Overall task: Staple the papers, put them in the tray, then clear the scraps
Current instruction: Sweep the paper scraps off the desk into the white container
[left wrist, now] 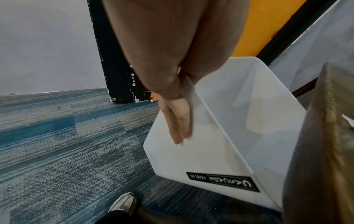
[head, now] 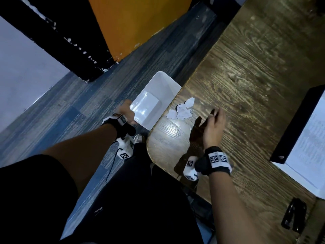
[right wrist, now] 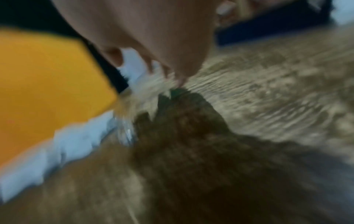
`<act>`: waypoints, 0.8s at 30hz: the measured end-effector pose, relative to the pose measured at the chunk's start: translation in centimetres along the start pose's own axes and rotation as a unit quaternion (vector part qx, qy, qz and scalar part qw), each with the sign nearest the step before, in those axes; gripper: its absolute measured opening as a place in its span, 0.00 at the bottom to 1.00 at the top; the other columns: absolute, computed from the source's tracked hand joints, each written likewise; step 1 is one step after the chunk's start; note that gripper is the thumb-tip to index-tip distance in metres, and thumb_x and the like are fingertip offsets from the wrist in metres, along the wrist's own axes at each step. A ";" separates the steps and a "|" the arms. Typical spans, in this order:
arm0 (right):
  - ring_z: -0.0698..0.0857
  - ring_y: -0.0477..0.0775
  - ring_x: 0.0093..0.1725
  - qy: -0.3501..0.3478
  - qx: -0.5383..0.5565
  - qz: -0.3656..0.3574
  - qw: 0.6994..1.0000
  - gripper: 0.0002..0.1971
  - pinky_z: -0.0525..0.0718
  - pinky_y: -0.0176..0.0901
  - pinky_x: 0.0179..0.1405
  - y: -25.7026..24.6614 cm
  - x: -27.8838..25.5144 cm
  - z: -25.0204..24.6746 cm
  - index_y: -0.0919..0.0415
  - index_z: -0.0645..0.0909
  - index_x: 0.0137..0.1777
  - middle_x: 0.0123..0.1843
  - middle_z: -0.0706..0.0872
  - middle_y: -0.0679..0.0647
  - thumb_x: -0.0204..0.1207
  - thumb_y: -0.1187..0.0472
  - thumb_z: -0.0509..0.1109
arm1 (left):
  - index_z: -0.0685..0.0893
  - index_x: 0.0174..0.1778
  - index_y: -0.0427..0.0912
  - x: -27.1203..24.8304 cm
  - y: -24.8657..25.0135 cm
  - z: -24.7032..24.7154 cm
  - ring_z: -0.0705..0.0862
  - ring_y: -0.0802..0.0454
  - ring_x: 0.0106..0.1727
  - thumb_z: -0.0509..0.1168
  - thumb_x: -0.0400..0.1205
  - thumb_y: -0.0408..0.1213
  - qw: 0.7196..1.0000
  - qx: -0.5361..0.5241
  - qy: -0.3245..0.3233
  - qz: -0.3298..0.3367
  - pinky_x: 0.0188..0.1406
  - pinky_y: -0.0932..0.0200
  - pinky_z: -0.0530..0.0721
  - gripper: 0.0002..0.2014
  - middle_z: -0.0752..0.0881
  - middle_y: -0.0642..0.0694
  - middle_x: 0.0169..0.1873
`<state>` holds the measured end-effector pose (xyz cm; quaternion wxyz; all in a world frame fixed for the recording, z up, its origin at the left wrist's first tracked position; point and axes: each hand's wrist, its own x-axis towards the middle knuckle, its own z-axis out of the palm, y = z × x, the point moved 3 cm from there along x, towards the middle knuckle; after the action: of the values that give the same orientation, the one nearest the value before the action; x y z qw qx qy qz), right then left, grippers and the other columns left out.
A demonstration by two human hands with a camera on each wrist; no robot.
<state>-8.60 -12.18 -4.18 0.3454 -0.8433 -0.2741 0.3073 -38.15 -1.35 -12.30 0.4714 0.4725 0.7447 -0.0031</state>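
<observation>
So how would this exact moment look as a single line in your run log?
stage: clearing scraps | left hand: holds white bin at table edge | right hand: open beside paper scraps | papers: in black tray

An office: wood-grain desk, blue carpet tiles, paper tray, black stapler

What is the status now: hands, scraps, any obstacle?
Left hand grips white bin at table edge. Right hand open above table, behind scraps. Scraps not yet in bin. No obstacle seen.
</observation>
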 end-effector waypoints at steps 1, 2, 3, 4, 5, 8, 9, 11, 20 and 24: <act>0.53 0.52 0.85 0.003 -0.078 0.003 0.997 0.30 0.52 0.53 0.82 0.4 -0.2 1.0 0.58 0.54 0.84 0.87 0.54 0.56 0.84 0.53 0.55 | 0.70 0.71 0.38 0.0 0.0 0.1 0.84 0.30 0.60 0.57 0.78 0.23 1.000 -0.009 -0.010 0.000 0.58 0.39 0.86 0.24 0.81 0.30 0.64; 0.47 0.54 0.86 0.002 -0.124 0.005 0.992 0.33 0.48 0.53 0.82 0.6 -0.6 2.2 0.60 0.48 0.85 0.87 0.47 0.56 0.84 0.52 0.55 | 0.70 0.71 0.40 0.3 -0.3 0.3 0.84 0.30 0.58 0.57 0.78 0.23 0.999 -0.017 -0.027 0.005 0.55 0.37 0.87 0.24 0.81 0.31 0.64; 0.43 0.55 0.86 -0.001 -0.144 0.004 0.990 0.35 0.44 0.53 0.84 0.5 -1.1 3.4 0.61 0.44 0.85 0.87 0.43 0.57 0.84 0.51 0.54 | 0.69 0.70 0.42 0.7 -0.5 0.4 0.85 0.30 0.56 0.57 0.78 0.24 0.999 -0.018 -0.043 0.009 0.52 0.37 0.87 0.24 0.81 0.32 0.64; 0.40 0.56 0.86 -0.002 -0.153 0.003 0.988 0.36 0.42 0.54 0.85 0.3 -1.6 4.6 0.63 0.41 0.85 0.87 0.40 0.58 0.84 0.50 0.53 | 0.69 0.68 0.44 0.7 -0.5 0.5 0.85 0.31 0.54 0.58 0.78 0.24 0.998 -0.015 -0.054 0.015 0.48 0.38 0.88 0.23 0.80 0.34 0.64; 0.37 0.57 0.85 -0.002 -0.158 0.002 0.987 0.36 0.39 0.55 0.85 0.1 -1.9 5.9 0.64 0.40 0.84 0.87 0.39 0.58 0.84 0.50 0.53 | 0.70 0.65 0.45 0.1 -0.1 0.2 0.85 0.34 0.52 0.57 0.77 0.24 0.998 -0.008 -0.062 0.020 0.46 0.40 0.88 0.21 0.81 0.35 0.62; 0.34 0.61 0.85 -0.015 -0.170 -0.006 0.985 0.36 0.34 0.52 0.82 -1.1 -3.0 9.1 0.67 0.39 0.84 0.86 0.38 0.61 0.85 0.50 0.52 | 0.72 0.66 0.41 -1.0 0.6 0.1 0.84 0.37 0.49 0.57 0.77 0.21 0.999 -0.013 -0.035 0.020 0.47 0.43 0.88 0.22 0.82 0.31 0.61; 0.34 0.62 0.85 -0.025 -0.173 -0.017 0.984 0.36 0.34 0.52 0.82 -1.5 -3.4 10.0 0.67 0.39 0.84 0.86 0.38 0.62 0.85 0.50 0.52 | 0.71 0.69 0.39 -1.1 0.7 0.1 0.84 0.36 0.52 0.56 0.77 0.21 1.000 -0.010 -0.023 0.013 0.53 0.42 0.87 0.23 0.82 0.30 0.62; 0.35 0.63 0.85 -0.043 -0.188 -0.053 0.980 0.35 0.35 0.54 0.83 -2.2 -4.1 11.4 0.68 0.40 0.84 0.86 0.38 0.63 0.85 0.51 0.52 | 0.71 0.70 0.37 -1.4 0.8 0.3 0.85 0.36 0.55 0.56 0.78 0.21 1.000 -0.017 -0.014 0.013 0.57 0.41 0.87 0.23 0.82 0.30 0.62; 0.38 0.65 0.85 -0.128 -0.275 -0.166 0.938 0.34 0.37 0.56 0.84 -4.8 -6.3 16.4 0.71 0.49 0.83 0.86 0.41 0.66 0.84 0.51 0.52 | 0.75 0.55 0.44 -1.9 1.1 0.5 0.78 0.46 0.46 0.59 0.77 0.23 0.999 -0.002 -0.033 0.022 0.38 0.56 0.77 0.14 0.83 0.40 0.52; 0.43 0.60 0.86 -0.222 -0.253 -0.200 0.920 0.30 0.43 0.53 0.85 -6.2 -7.1 19.3 0.70 0.49 0.83 0.87 0.45 0.62 0.85 0.58 0.51 | 0.72 0.55 0.47 -2.2 1.5 0.7 0.78 0.49 0.52 0.63 0.82 0.35 0.998 -0.015 -0.046 0.041 0.47 0.60 0.71 0.09 0.82 0.38 0.56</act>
<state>-28.51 -5.17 -8.27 0.1051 -0.7406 -0.5750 0.3313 -36.36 -2.37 -10.42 0.5123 0.4948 0.7019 0.0057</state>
